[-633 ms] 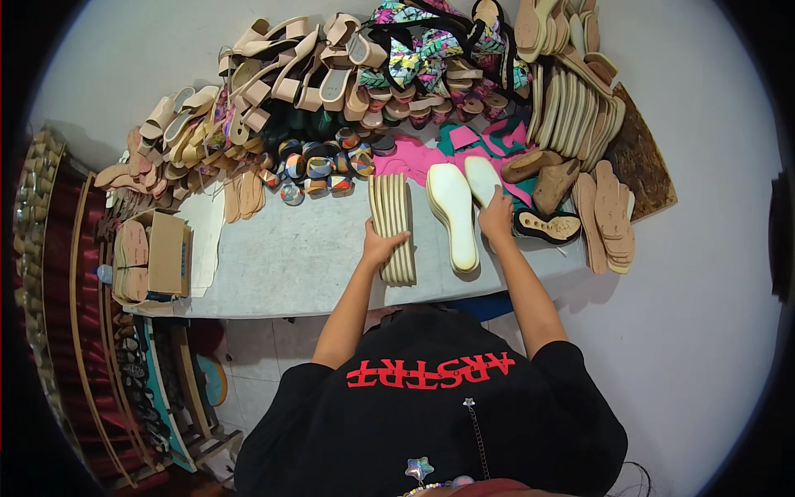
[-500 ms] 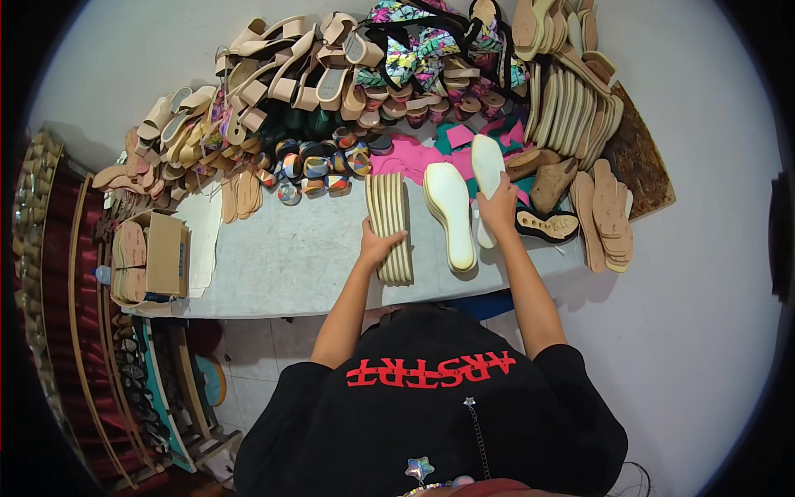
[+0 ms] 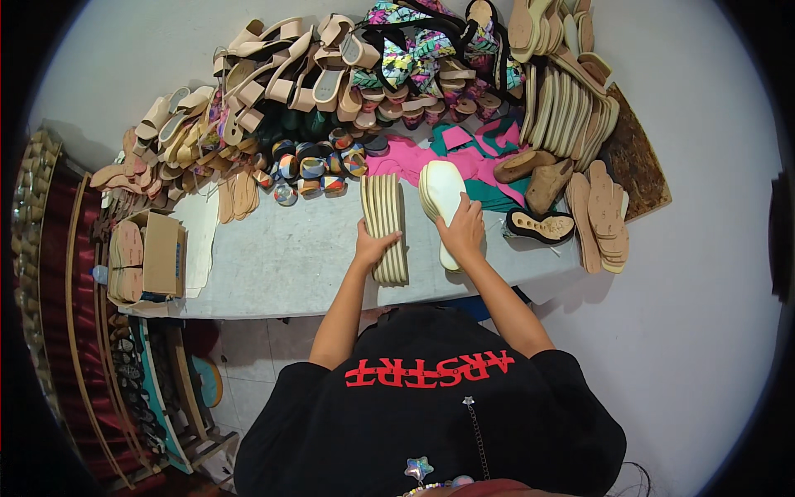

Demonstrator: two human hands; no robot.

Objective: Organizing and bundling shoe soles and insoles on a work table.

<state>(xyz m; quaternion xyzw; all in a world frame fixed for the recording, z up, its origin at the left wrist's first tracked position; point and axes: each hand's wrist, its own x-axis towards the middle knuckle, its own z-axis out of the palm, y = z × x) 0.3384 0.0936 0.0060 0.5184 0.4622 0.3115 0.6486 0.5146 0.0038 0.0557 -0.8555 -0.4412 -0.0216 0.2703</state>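
My left hand grips a stack of cream shoe insoles standing on their long edges, its thumb reaching across their near part. To the right lies a flat pile of white-topped insoles, soles up, toe ends away from me. Over the pile's right side is my right hand, its fingers curled round the top insole and its thumb at the left edge. The hand hides the middle of that pile, so I cannot tell how many layers it grasps.
Beyond my hands lie pink and green fabric pieces, wooden shoe lasts and a black-edged sole. Tan insoles sit at the right. Heeled sandals are heaped along the wall. An open cardboard box stands at the table's left end.
My right hand has moved left and towards me, bringing the single white insole onto the flat pile. The left hand stays on the edge-standing stack.
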